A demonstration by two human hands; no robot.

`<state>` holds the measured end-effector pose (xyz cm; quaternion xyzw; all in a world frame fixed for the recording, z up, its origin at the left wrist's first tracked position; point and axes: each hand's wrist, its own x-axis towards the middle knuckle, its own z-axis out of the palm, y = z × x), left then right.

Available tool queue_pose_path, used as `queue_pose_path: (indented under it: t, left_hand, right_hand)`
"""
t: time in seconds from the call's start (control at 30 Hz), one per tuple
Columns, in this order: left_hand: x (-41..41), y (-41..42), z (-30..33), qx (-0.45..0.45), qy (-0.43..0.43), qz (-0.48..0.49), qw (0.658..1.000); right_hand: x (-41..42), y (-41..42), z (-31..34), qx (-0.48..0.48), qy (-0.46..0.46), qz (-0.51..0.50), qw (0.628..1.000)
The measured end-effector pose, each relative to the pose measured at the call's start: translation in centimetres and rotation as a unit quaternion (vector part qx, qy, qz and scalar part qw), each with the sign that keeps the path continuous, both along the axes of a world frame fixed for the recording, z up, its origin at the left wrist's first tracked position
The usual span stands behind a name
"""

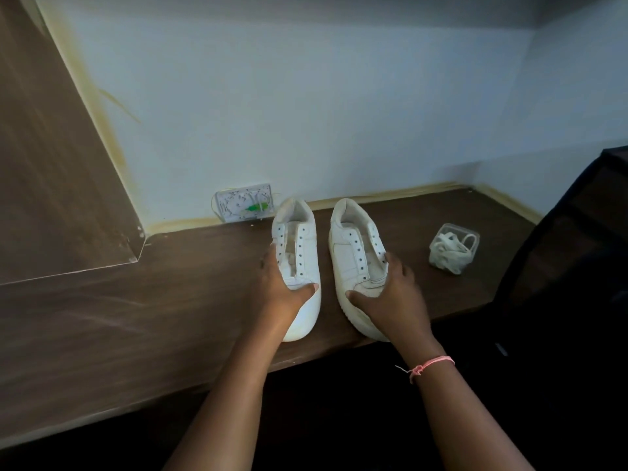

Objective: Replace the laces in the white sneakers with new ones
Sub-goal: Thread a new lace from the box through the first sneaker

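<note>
Head view: left hand (pixel 282 283) and right hand (pixel 390 287), fingers spread, clasp two laceless white leather sneakers (pixel 299 253) toes-forward on the brown wooden desk (pixel 136 317), clear plastic box of white laces (pixel 453 248) waiting nearby, likely steadying for threading.

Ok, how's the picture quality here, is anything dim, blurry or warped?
Head view: dim and bluish overall; the sneakers and laces look soft, eyelets still readable; the desk edge and wall bow from the wide lens; below the desk is near black.

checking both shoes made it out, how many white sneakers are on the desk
2. The left sneaker stands under the left hand; the right sneaker stands beside it under the right hand. Both toes point toward the desk's near edge.
</note>
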<state>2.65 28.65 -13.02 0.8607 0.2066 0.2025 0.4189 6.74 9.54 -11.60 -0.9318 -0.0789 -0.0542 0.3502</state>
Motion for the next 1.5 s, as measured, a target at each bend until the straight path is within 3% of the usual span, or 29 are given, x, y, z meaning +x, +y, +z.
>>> queue_pose_path:
  t: [0.47,0.93,1.07,1.2,1.37,1.5]
  left_hand:
    - [0.0,-2.0,0.8,0.066,-0.017,0.018,0.998]
    - [1.5,-2.4,0.2,0.071,-0.02,0.048,0.996]
    - [2.1,-1.2,0.8,0.048,-0.021,0.061,0.997]
    - [2.9,-0.2,1.4,0.034,-0.059,0.066,0.995]
    - [3.0,0.0,1.3,0.026,-0.092,0.065,0.993]
    - [3.0,0.3,1.3,0.026,-0.107,0.058,0.992]
  right_hand:
    - [0.3,0.8,-0.5,-0.006,-0.012,0.013,1.0]
    - [1.4,1.4,-1.3,0.024,-0.023,-0.004,0.999]
    - [2.3,-0.2,-0.2,0.107,0.006,0.002,0.994]
    - [5.8,-4.0,0.6,0.037,-0.07,-0.074,0.994]
    - [10.3,-7.9,-0.6,-0.041,-0.037,-0.134,0.989]
    - [10.7,-8.6,-0.7,-0.048,-0.03,-0.153,0.987]
